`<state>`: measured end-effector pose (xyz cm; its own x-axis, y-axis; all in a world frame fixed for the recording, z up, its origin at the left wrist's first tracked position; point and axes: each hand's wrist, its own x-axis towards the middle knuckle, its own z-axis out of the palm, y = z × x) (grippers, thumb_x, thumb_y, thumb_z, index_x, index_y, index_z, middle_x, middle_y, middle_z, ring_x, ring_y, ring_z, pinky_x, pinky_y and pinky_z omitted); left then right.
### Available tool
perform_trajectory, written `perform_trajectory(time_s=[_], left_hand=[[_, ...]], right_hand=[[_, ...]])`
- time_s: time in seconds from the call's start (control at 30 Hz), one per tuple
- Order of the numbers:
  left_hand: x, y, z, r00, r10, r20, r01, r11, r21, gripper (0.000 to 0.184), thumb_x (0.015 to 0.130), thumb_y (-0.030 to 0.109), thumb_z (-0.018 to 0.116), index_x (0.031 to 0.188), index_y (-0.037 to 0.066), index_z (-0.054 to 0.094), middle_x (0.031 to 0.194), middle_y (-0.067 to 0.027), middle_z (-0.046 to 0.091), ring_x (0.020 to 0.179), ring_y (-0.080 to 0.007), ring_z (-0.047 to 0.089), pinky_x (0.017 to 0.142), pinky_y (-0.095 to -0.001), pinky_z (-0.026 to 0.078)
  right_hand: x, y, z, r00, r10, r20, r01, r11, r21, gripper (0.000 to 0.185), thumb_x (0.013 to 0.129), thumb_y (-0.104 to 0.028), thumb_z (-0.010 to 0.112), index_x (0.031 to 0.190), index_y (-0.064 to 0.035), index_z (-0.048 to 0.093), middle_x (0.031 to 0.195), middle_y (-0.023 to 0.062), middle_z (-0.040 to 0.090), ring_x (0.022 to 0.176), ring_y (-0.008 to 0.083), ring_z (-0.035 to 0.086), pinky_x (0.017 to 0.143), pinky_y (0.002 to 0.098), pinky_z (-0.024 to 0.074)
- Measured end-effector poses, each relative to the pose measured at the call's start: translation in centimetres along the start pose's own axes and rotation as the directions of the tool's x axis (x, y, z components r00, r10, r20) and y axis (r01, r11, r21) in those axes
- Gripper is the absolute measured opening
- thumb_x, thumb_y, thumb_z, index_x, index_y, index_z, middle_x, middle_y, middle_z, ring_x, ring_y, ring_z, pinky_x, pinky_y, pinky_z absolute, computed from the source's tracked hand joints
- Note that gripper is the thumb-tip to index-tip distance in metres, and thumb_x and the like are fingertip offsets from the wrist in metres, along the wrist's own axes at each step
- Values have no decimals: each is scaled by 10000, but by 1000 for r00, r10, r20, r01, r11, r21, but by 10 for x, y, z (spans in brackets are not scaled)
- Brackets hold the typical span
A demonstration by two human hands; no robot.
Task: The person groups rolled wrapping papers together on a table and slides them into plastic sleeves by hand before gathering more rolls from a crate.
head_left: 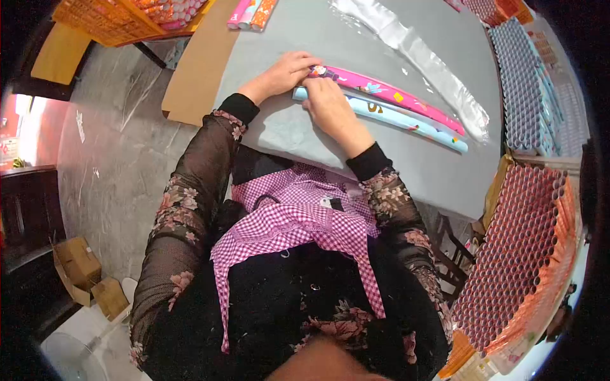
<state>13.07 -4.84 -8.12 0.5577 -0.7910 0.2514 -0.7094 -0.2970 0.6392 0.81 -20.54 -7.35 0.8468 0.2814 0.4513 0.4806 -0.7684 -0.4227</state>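
A pink patterned roll of wrapping paper lies slantwise on the grey-covered table, with a light blue patterned roll close alongside on my side. My left hand is closed around the left end of the pink roll. Across the blue roll reaches my right hand, its fingers curled at the pink roll's left end, next to my left fingers. The fingertips of both hands are partly hidden. Beyond the rolls, long clear plastic wrappers stretch over the table.
Several short rolls lie at the table's far left, near a brown cardboard sheet. An orange crate of rolls stands at upper left. Stacked blue rolls and red rolls line the right. Cardboard boxes sit on the floor.
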Motion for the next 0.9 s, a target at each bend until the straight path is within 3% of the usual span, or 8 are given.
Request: perform_trajectory(time_s=[0.17,0.23,0.47,0.57,0.7,0.77,0.83,0.9], left_hand=[[-3,-1,1,999,30,-38,-32,997,-67,353,983,170,475,1299,77,601,1290,-148,560,1236,-298,482,1079,-383,351],[-2,-3,3,998,38,-45,-43,994,-101,358,983,175,475,1296,49,596,1303,-153,555,1247,-295,480,1088,-377,347],[-4,9,-4,999,29,35,-25,993,-111,373,995,188,440,1307,39,582,1345,-146,538,1277,-286,459,1098,-374,340],[-7,10,0,994,-108,29,112,964,-243,387,1012,191,395,1330,43,558,1361,-137,525,1278,-290,452,1096,-378,341],[-8,-5,-2,999,34,5,-33,985,-167,444,1001,346,483,1298,28,569,1312,-161,535,1198,-327,493,1046,-389,381],[-8,-16,0,979,202,16,-203,975,89,548,956,421,539,1350,41,530,1354,-161,515,1244,-338,460,1066,-405,368],[-12,-1,-3,992,121,44,-119,992,-53,630,876,425,647,1364,48,519,1382,-163,500,1288,-351,420,1081,-427,354],[-10,9,-6,995,42,93,-51,995,91,697,856,438,686,1377,23,484,1408,-183,455,1304,-357,413,1110,-442,311]], right_hand=[[2,5,-18,997,-55,52,51,996,69,424,727,-34,717,1136,-43,603,1088,170,580,1030,378,543,888,441,456],[4,4,-21,998,-34,43,37,997,-73,420,722,-38,717,1128,-55,615,1098,159,584,1045,368,543,899,444,452],[12,14,2,992,-82,-101,81,997,-17,390,717,-46,717,1079,-16,577,1062,166,590,1023,367,540,897,449,448],[14,11,-2,975,-122,-187,123,992,-6,372,712,-50,717,1044,-11,556,1040,178,585,1010,373,537,891,449,448],[13,18,6,971,-141,-196,127,989,-79,229,760,-73,639,967,-21,555,980,160,588,993,341,558,889,428,456],[13,18,5,958,-149,-245,161,986,33,280,754,-83,689,999,-35,564,990,171,590,961,366,557,871,447,456],[16,20,4,964,-132,-229,143,989,34,277,766,-84,683,1011,-34,565,1007,159,600,975,362,565,876,440,459],[17,22,-2,968,-158,-195,181,978,104,296,778,-82,678,1046,-36,560,1058,146,609,1016,356,566,894,432,458]])
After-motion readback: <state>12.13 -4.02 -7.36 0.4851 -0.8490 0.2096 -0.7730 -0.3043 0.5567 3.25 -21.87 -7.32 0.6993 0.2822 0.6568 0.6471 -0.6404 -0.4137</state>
